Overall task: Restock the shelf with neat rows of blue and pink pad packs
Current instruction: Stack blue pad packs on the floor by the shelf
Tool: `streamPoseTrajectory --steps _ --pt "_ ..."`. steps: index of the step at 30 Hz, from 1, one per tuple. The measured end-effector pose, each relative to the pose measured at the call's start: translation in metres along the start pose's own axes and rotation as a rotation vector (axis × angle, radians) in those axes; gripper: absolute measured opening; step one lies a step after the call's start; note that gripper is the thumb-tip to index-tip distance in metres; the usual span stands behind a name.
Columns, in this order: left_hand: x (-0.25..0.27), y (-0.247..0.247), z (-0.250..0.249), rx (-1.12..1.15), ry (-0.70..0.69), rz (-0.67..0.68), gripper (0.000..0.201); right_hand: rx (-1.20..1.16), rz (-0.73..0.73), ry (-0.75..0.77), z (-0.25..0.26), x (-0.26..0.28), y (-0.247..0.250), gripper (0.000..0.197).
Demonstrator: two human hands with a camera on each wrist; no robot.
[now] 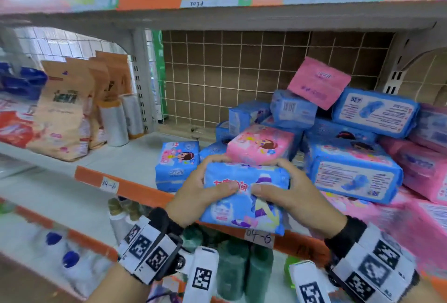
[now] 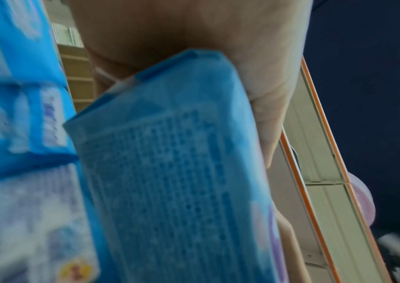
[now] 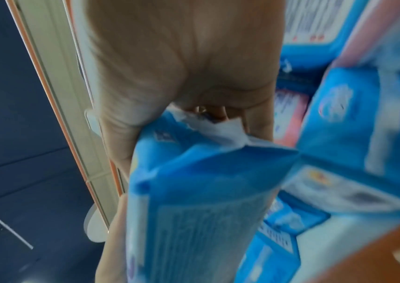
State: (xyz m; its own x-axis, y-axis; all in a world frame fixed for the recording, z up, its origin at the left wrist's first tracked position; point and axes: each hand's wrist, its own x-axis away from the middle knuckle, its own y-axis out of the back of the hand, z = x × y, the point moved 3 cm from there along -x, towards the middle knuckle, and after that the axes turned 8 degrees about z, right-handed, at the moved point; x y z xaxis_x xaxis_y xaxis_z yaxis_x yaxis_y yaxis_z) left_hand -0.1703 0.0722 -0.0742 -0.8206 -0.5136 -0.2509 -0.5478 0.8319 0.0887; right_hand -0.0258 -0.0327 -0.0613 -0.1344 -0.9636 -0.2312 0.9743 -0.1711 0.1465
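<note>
Both hands grip one blue pack [image 1: 244,196] at the front edge of the shelf [image 1: 125,157]: the left hand [image 1: 196,196] curls round its left end and the right hand [image 1: 290,196] round its right end, thumbs on the printed top face, fingers wrapped over the far edge. Just left of the left hand a second blue pack [image 1: 176,165] stands upright on the shelf. Directly beyond the fingers a pink pack [image 1: 260,144] lies on a loose heap of blue and pink packs [image 1: 358,133], which extends beyond and to the right of the right hand.
</note>
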Motion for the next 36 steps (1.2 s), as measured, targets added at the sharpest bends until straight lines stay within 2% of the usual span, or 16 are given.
streamPoseTrajectory --steps 3,5,8,14,18,21,24,26,29,32,35,36 --pt "0.014 0.029 0.006 -0.162 0.029 -0.049 0.035 0.113 -0.078 0.007 -0.019 -0.009 -0.027 0.044" --pt "0.017 0.049 0.009 -0.182 0.022 -0.107 0.023 0.226 -0.135 0.012 -0.026 -0.012 -0.037 0.045" --pt "0.013 0.073 0.009 -0.192 0.012 -0.175 0.018 0.293 -0.210 0.036 -0.022 -0.009 -0.042 0.050" --pt "-0.046 0.084 -0.009 -0.442 0.026 -0.002 0.007 0.383 -0.307 0.124 0.016 0.001 -0.023 0.047" --pt "-0.117 0.092 -0.027 -0.694 0.013 0.015 0.032 0.283 -0.424 0.225 0.043 0.004 0.003 0.040" --pt "-0.171 0.085 -0.032 -0.839 0.075 0.055 0.044 0.231 -0.481 0.216 0.045 0.003 0.015 0.034" --pt "-0.217 0.068 -0.023 -0.867 0.093 0.120 0.056 0.238 -0.493 0.190 0.044 0.003 0.015 0.042" --pt "-0.238 0.055 -0.013 -0.983 0.111 0.140 0.064 0.224 -0.487 0.173 0.042 0.001 0.013 0.046" --pt "-0.255 0.045 0.008 -1.221 0.166 0.013 0.076 0.217 -0.475 0.142 0.036 -0.004 0.012 0.046" --pt "-0.266 0.044 0.026 -1.138 0.211 -0.016 0.075 0.244 -0.468 0.106 0.029 -0.005 0.010 0.051" --pt "-0.267 0.056 0.023 -1.021 0.165 -0.030 0.067 0.196 -0.448 0.104 0.025 -0.004 0.012 0.053" --pt "-0.264 0.063 0.019 -0.956 0.160 -0.046 0.071 0.170 -0.445 0.110 0.025 -0.005 0.013 0.052"
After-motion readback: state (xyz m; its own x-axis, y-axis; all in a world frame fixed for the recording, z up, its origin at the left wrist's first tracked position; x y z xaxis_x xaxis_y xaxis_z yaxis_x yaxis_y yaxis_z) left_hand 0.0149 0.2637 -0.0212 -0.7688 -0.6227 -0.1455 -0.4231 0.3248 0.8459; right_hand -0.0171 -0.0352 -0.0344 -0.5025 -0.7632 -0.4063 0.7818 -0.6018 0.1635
